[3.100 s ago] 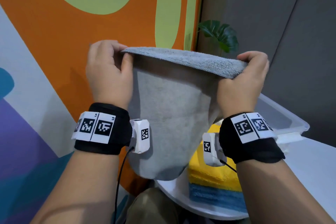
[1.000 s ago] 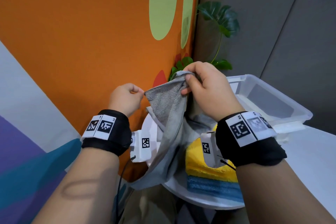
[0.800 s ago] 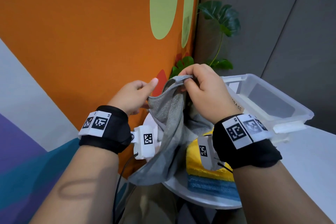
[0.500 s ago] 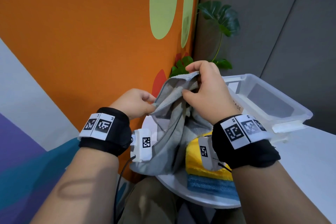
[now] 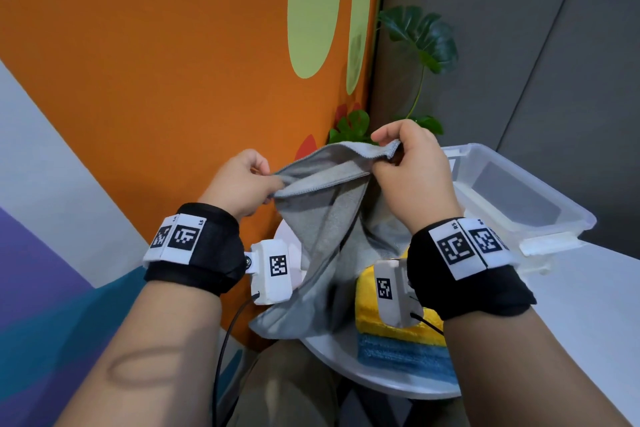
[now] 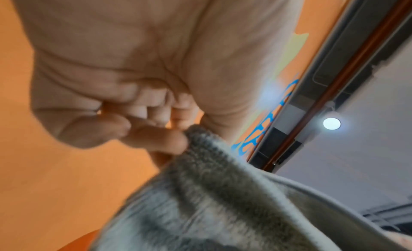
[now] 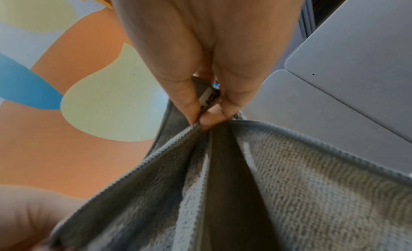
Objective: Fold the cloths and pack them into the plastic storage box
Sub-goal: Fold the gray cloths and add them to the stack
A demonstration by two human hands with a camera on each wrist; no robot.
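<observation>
A grey cloth point(image 5: 322, 236) hangs doubled over between my two hands, above the near left part of the round white table point(image 5: 332, 354). My left hand point(image 5: 242, 184) pinches its left top end point(image 6: 196, 136). My right hand point(image 5: 405, 166) pinches the gathered corners at its right top end point(image 7: 200, 124), where a small label shows. The lower part droops over the table's left edge. The clear plastic storage box point(image 5: 554, 215) stands open to the right of my right hand, with nothing visible inside.
A yellow cloth point(image 5: 367, 305) lies folded on a blue cloth point(image 5: 401, 354) on the table, below my right wrist. An orange painted wall point(image 5: 173, 97) is close on the left. A leafy plant point(image 5: 422, 38) stands behind the table by a grey wall.
The cloth went from a wide spread held high to a doubled fold held lower. In the last second my left hand took hold of the left end and the hands drew apart.
</observation>
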